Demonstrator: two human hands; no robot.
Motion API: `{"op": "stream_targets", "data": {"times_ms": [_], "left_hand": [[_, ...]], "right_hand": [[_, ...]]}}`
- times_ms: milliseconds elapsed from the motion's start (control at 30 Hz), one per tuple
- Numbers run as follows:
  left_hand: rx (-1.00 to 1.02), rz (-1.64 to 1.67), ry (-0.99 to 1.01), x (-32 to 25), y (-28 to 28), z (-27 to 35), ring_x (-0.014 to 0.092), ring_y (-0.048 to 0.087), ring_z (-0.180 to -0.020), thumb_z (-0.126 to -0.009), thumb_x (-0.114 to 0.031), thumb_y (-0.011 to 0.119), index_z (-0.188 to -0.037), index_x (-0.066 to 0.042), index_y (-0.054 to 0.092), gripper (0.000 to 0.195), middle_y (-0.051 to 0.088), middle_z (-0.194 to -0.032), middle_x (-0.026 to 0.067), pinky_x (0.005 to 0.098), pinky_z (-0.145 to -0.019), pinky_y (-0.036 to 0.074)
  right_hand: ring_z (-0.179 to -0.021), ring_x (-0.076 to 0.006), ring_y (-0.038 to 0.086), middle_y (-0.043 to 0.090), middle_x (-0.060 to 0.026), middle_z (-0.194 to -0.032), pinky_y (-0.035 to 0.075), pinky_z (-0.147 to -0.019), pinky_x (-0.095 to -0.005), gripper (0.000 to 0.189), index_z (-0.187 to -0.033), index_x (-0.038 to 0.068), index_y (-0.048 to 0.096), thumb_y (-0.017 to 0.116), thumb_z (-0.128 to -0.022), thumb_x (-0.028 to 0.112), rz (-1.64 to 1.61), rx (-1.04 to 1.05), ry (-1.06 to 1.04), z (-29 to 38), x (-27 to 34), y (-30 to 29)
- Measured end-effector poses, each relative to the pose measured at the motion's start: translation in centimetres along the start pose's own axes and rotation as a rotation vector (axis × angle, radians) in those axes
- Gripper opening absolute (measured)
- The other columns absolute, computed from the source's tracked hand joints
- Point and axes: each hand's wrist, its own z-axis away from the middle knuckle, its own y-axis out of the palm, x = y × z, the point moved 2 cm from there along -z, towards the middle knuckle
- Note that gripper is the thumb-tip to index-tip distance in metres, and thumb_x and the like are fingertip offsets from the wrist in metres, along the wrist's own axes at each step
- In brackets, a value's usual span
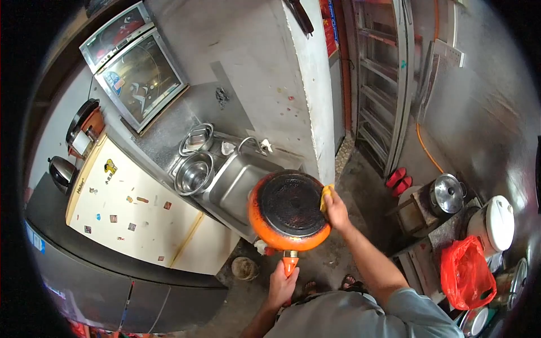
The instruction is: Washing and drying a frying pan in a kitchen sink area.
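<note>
An orange frying pan [258,219] is held up with its blackened underside facing me, and its handle points down toward my body. My left hand [282,285] grips the orange handle [290,264]. In my right hand [337,211] is a yellow cloth [326,197], pressed against the right side of the pan's rim. Part of the cloth is covered by my fingers. Behind the pan, a stainless steel sink [236,179] is partly hidden, with a curved faucet [252,140] at its back edge.
Metal basins [194,173] stand left of the sink. A cream refrigerator [139,203] with stickers fills the left. On the floor is a small bucket [245,268]. To the right are a lidded pot [447,193], a red plastic bag [467,274], red slippers [398,181] and a metal ladder [382,93].
</note>
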Motion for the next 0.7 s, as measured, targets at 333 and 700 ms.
{"op": "stream_targets", "data": {"times_ms": [333,700], "left_hand": [[-0.109,-0.334,0.057,-0.3,-0.6,-0.8,0.046,0.065,-0.084,-0.088,-0.024,0.07,-0.108,-0.006,0.055,0.031,0.067,-0.085,0.0246,0.0544,-0.067,0.05],[0.248,0.277,-0.175,1.7,-0.3,-0.1,0.047,0.065,-0.083,-0.09,-0.025,0.069,-0.113,-0.002,0.055,0.035,0.066,-0.092,0.0266,0.0522,-0.07,0.052]], "right_hand": [[-0.12,-0.0284,0.056,0.06,-0.0086,-0.134,0.039,-0.103,-0.0518,0.05,-0.132,0.013,0.057,0.03,-0.105,0.045,-1.164,0.357,0.91,8.1,-0.2,4.2],[-0.115,-0.0352,0.06,0.064,-0.0178,-0.124,0.044,-0.101,-0.0598,0.044,-0.13,0.002,0.054,0.029,-0.103,0.026,-1.145,0.456,0.781,8.2,1.0,7.3]]}}
